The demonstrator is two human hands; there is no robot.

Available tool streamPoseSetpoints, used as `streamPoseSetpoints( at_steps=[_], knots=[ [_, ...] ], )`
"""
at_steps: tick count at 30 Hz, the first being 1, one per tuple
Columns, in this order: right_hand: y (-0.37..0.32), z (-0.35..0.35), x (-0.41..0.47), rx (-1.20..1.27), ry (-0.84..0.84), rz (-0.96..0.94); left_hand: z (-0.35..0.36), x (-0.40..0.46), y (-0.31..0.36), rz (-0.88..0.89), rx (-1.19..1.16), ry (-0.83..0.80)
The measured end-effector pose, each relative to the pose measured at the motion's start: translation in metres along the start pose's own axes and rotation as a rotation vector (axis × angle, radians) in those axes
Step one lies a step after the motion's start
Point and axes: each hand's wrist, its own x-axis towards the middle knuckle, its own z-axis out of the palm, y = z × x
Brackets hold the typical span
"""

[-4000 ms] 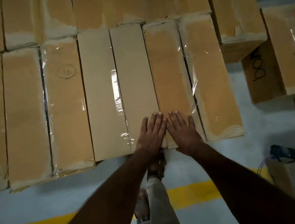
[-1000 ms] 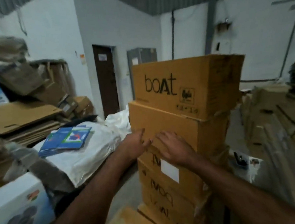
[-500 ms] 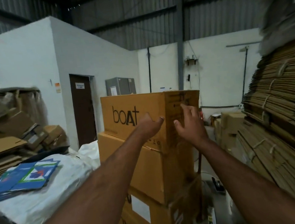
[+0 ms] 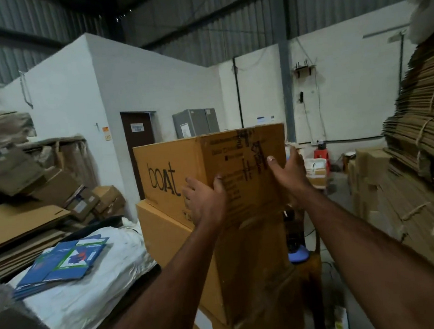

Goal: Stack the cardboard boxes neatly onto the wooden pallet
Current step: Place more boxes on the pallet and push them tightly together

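Since half a second ago both hands have closed in from just short of the top cardboard box (image 4: 200, 165) and now clasp it, and that box sits turned slightly askew on the box below (image 4: 164, 237), its near corner jutting past that box's edge.

In the head view, the left hand (image 4: 204, 200) wraps the near vertical corner of the top box low down, thumb on the face printed with "boat" and fingers curled onto the side face. The right hand (image 4: 287, 174) grips the far edge of that side face, thumb pressed on the cardboard beside the black markings, fingers hooked round behind the box and out of sight. The top box crowns a stack of brown boxes in the middle of the floor; the pallet cannot be seen.

To the left of the stack, blue printed cartons (image 4: 61, 262) lie flat on a white sack (image 4: 90, 293), with flattened cardboard sheets (image 4: 14, 229) piled behind. Along the right edge rise tied bundles of flattened cardboard (image 4: 421, 172). Behind stand a dark door (image 4: 139, 145) in a white wall, a grey cabinet (image 4: 196, 122) and a red stool (image 4: 321, 155).
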Motion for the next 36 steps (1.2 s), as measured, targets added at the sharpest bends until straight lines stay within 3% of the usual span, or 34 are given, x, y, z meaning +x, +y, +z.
streamPoseSetpoints(
  at_steps=[5, 10, 16, 20, 28, 36],
  knots=[
    [-0.001, -0.002, 0.028, 0.098, -0.109, 0.143, 0.011, 0.001, -0.013, -0.058, -0.147, 0.059],
    [-0.007, 0.003, 0.029, 0.169, -0.161, 0.140, 0.009, -0.006, -0.004, -0.175, -0.273, 0.179],
    [-0.045, 0.009, -0.001, 0.322, -0.253, 0.047, -0.047, -0.001, 0.004, -0.276, -0.363, 0.417],
    [-0.062, 0.040, -0.036, 0.432, -0.184, -0.007, -0.077, 0.002, 0.002, -0.257, -0.430, 0.389],
    [-0.063, 0.048, -0.052, 0.411, -0.087, -0.053, -0.100, -0.007, -0.014, -0.175, -0.556, 0.090],
    [-0.068, 0.052, -0.064, 0.463, 0.010, -0.129, -0.099, 0.011, -0.031, -0.077, -0.460, 0.266]
  ],
)
